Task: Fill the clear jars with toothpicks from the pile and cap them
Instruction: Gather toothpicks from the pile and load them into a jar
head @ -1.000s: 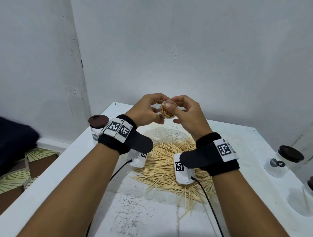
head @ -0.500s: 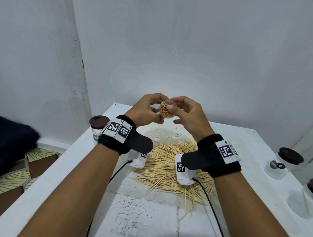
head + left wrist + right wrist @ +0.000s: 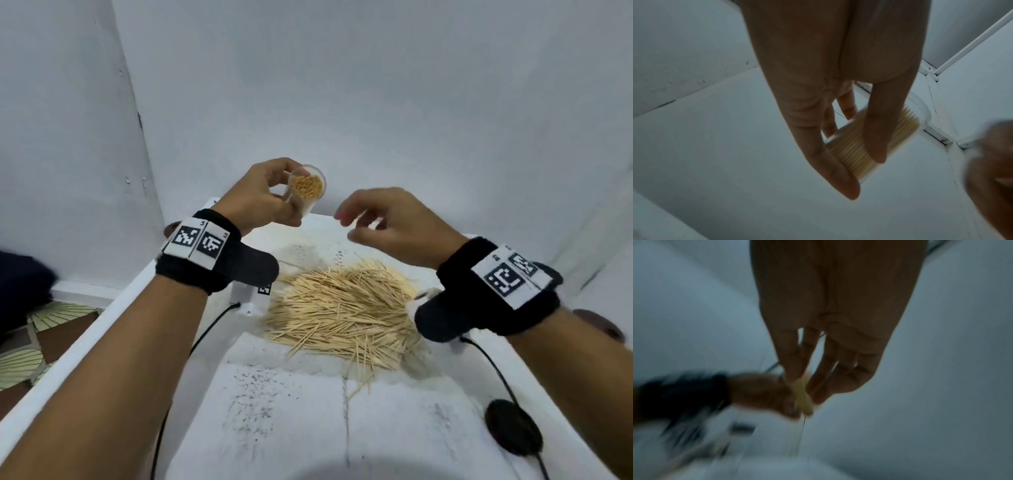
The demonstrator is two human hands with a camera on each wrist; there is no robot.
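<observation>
Since 0.5 s ago the right hand (image 3: pixel 394 226) has let go of the clear jar (image 3: pixel 307 188) and drawn off to its right, fingers loosely curled around nothing. Only the left hand (image 3: pixel 260 202) grips the jar now, thumb and fingers (image 3: pixel 875 138) wrapped round its side. Packed toothpicks (image 3: pixel 851 152) fill it; its uncapped mouth tilts toward the camera. Below both hands lies the toothpick pile (image 3: pixel 346 308) on the white table (image 3: pixel 291 428).

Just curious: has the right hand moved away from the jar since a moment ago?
Yes. The right hand has let go and drawn off to the right of the jar, now above the toothpick pile's far edge.
</observation>
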